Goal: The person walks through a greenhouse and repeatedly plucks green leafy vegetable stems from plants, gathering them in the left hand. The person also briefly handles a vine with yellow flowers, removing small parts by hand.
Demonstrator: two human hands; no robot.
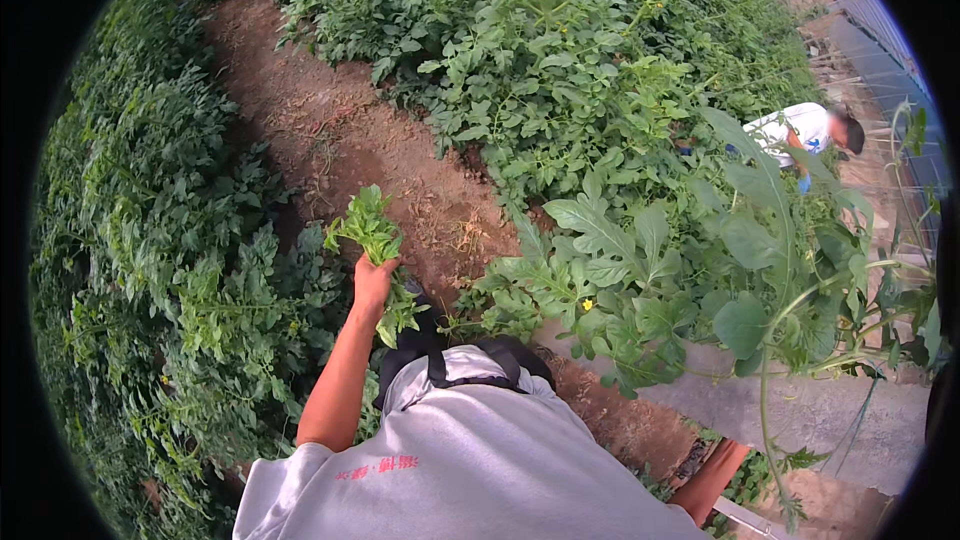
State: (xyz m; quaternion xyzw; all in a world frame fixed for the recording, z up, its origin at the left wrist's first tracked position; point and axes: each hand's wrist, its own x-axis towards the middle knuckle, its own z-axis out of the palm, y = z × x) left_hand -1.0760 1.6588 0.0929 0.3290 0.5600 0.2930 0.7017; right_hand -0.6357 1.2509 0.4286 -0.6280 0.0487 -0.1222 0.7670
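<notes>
My left hand (pixel 374 282) is closed around a bunch of leafy green shoots (pixel 368 225), held over the dirt path in front of my legs. Bright leaves stick out above the fist, and more hang below it beside my dark trousers. Dense tomato-like plants (pixel 215 270) grow close to this hand on the left. My right arm (pixel 708 482) reaches out low on the right, bent at the elbow, and its hand does not show. Near that arm are a pale rail (pixel 745 518) and a thin hanging vine (pixel 766 410).
A bare dirt path (pixel 300 100) runs ahead between plant rows. Lobed-leaf vines (pixel 640 310) with a yellow flower (pixel 587 304) spread over a concrete strip (pixel 800 405) at right. Another person in a white shirt (pixel 785 132) bends among the plants at far right.
</notes>
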